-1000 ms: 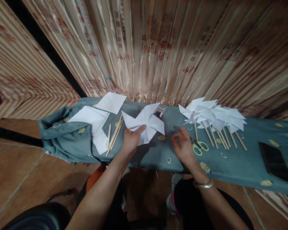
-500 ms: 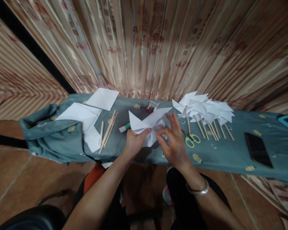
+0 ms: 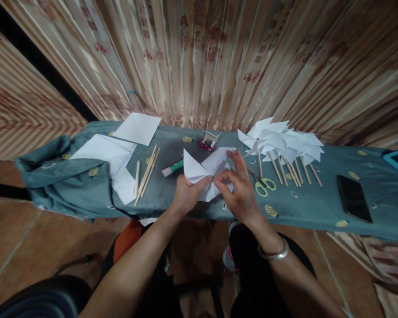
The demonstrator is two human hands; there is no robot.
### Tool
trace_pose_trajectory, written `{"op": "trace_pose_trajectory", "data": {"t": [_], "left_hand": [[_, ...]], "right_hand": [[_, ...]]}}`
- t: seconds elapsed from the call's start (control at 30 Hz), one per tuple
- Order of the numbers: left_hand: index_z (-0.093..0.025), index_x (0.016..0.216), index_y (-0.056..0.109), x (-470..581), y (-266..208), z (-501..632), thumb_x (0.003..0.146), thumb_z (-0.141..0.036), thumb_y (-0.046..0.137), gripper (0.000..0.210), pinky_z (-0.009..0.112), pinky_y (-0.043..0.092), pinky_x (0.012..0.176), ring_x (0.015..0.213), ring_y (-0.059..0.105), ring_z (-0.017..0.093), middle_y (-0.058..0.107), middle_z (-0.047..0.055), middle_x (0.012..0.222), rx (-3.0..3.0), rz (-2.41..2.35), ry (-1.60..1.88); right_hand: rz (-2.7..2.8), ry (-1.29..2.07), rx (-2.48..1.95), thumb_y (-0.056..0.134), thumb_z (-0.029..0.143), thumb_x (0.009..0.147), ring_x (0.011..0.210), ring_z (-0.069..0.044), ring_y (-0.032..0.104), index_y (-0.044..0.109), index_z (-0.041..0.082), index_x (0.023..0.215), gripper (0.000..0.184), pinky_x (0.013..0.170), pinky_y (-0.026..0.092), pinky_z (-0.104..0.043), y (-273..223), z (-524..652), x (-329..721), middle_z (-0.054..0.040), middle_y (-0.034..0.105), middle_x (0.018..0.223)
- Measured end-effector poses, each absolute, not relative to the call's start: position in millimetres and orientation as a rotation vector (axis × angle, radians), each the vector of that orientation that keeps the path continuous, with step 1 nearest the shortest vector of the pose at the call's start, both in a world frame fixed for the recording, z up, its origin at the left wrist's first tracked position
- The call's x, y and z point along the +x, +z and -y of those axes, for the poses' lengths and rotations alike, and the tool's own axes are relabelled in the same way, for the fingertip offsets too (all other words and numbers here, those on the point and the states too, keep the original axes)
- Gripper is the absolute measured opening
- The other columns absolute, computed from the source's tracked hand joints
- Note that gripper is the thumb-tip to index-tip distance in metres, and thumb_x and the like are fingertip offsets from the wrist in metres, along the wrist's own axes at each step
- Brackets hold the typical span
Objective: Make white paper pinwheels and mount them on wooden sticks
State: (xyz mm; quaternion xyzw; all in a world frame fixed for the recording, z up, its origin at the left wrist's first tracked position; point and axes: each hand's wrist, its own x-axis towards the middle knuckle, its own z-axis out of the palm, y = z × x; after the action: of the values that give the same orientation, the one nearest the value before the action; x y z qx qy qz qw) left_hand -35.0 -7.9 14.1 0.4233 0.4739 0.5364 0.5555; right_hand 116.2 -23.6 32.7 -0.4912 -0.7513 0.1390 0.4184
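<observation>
A white paper pinwheel (image 3: pixel 196 169) is held up over the front middle of the table, its corners folded in toward the centre. My left hand (image 3: pixel 187 193) is closed on its left side, with the thumb pressed near the centre. At that centre, my right hand (image 3: pixel 240 194) pinches a tiny dark, shiny thumbtack (image 3: pixel 213 179) between thumb and index finger. The other right fingers are raised along the paper's right blade. Just behind the pinwheel lies an open red box (image 3: pixel 208 141) of small metal tacks. A green glue stick (image 3: pixel 173 168) lies beside my left hand.
Finished paper pinwheels (image 3: pixel 285 143) on sticks lie at the right, near green-handled scissors (image 3: pixel 264 186). A black phone (image 3: pixel 354 198) is farther right. Wooden sticks (image 3: pixel 148 174), a white pencil-like stick (image 3: pixel 137 177) and paper sheets (image 3: pixel 114 154) are at the left.
My right fingertips have moved left to the pinwheel's centre, beside my left thumb. The camera view has shifted slightly, and the tack box now shows more fully.
</observation>
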Motion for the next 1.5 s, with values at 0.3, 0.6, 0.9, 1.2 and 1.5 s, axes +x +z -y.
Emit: {"op": "trace_pose_trajectory", "data": {"t": [0.3, 0.6, 0.9, 1.2, 1.5], "left_hand": [[-0.010, 0.084, 0.074, -34.0, 19.4, 9.2, 0.061, -0.030, 0.080, 0.031, 0.030, 0.054, 0.071, 0.073, 0.067, 0.020, 0.075, 0.007, 0.082, 0.935, -1.110, 1.254], [-0.010, 0.088, 0.074, -33.1, 22.9, 10.3, 0.057, -0.029, 0.083, 0.037, 0.031, 0.054, 0.073, 0.074, 0.068, 0.020, 0.075, 0.007, 0.085, 0.833, -1.076, 1.226], [-0.010, 0.086, 0.073, -33.8, 20.1, 9.5, 0.058, -0.028, 0.082, 0.034, 0.030, 0.054, 0.072, 0.073, 0.067, 0.019, 0.074, 0.006, 0.083, 0.846, -1.088, 1.208], [-0.011, 0.088, 0.073, -35.3, 17.3, 9.0, 0.058, -0.034, 0.082, 0.039, 0.032, 0.054, 0.074, 0.076, 0.068, 0.021, 0.075, 0.007, 0.085, 0.912, -1.079, 1.194], [-0.011, 0.090, 0.074, -38.2, 18.7, 9.3, 0.055, -0.030, 0.084, 0.041, 0.031, 0.054, 0.077, 0.077, 0.068, 0.020, 0.075, 0.006, 0.086, 0.977, -1.037, 1.162]], "right_hand": [[1.842, 0.451, -1.255, 0.059, 0.025, 0.086, 0.147, -0.026, 0.019, 0.061, 0.023, 0.081, 0.006, 0.119, 0.018, -0.053, 32.3, 21.8, 118.6, -0.0019, 0.038, 0.152], [1.807, 0.521, -1.260, 0.059, 0.028, 0.085, 0.146, -0.025, 0.021, 0.061, 0.024, 0.080, 0.007, 0.118, 0.018, -0.052, 31.3, 21.2, 120.4, -0.0026, 0.041, 0.150], [1.801, 0.585, -1.273, 0.059, 0.031, 0.085, 0.146, -0.025, 0.022, 0.063, 0.025, 0.082, 0.008, 0.118, 0.018, -0.052, 32.8, 21.5, 121.5, -0.0021, 0.042, 0.150], [1.790, 0.653, -1.291, 0.060, 0.032, 0.085, 0.147, -0.025, 0.020, 0.062, 0.024, 0.082, 0.009, 0.117, 0.019, -0.053, 33.2, 22.5, 123.4, -0.0031, 0.040, 0.151], [1.723, 0.745, -1.303, 0.061, 0.032, 0.084, 0.145, -0.025, 0.024, 0.064, 0.025, 0.081, 0.008, 0.116, 0.022, -0.050, 33.4, 20.8, 124.4, -0.0025, 0.044, 0.149]]}}
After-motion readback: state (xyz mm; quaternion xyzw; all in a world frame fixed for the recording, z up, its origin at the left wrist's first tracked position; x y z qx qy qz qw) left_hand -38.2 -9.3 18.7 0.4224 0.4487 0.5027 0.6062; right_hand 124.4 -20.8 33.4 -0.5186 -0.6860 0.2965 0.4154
